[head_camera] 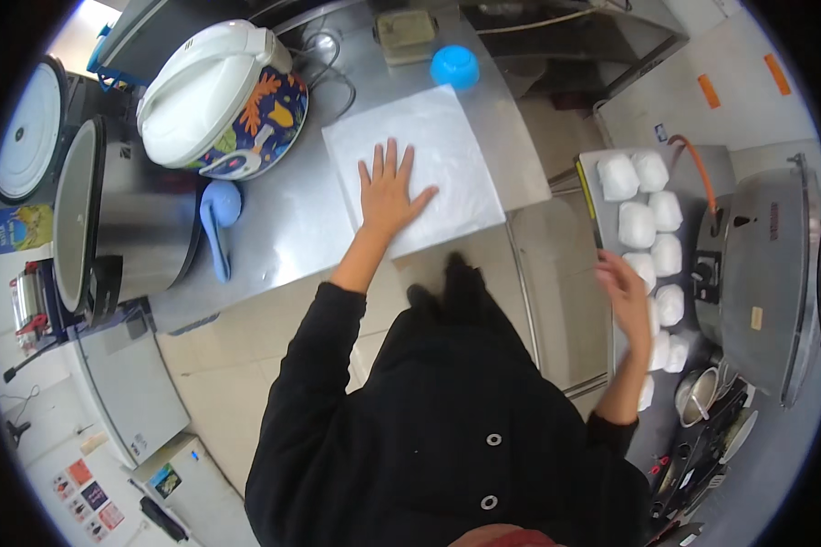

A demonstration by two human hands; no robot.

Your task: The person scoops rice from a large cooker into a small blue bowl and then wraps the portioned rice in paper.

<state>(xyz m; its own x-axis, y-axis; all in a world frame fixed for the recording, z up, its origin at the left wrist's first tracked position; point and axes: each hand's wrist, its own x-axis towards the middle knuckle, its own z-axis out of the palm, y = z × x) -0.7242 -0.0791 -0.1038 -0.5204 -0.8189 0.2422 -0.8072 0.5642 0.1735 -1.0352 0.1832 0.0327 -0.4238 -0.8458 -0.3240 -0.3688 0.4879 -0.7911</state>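
My left hand [386, 188] lies flat with spread fingers on a stack of white square paper sheets [445, 157] at the edge of the steel table [294, 225]. Beyond the paper stands a small blue bowl [455, 67], close to its far edge. My right hand [622, 290] is raised on the right, slightly blurred, beside a tray of white wrapped bundles [636, 224] set in rows. Its fingers are slightly bent; nothing shows in them, though whether they touch a bundle I cannot tell.
A patterned rice cooker [229, 102], a blue ladle [217, 225] and a large steel cooker [144, 212] stand left. A lidded container [406, 37] sits at the back. On the right are a large grey appliance [766, 273] and a metal bowl [698, 396].
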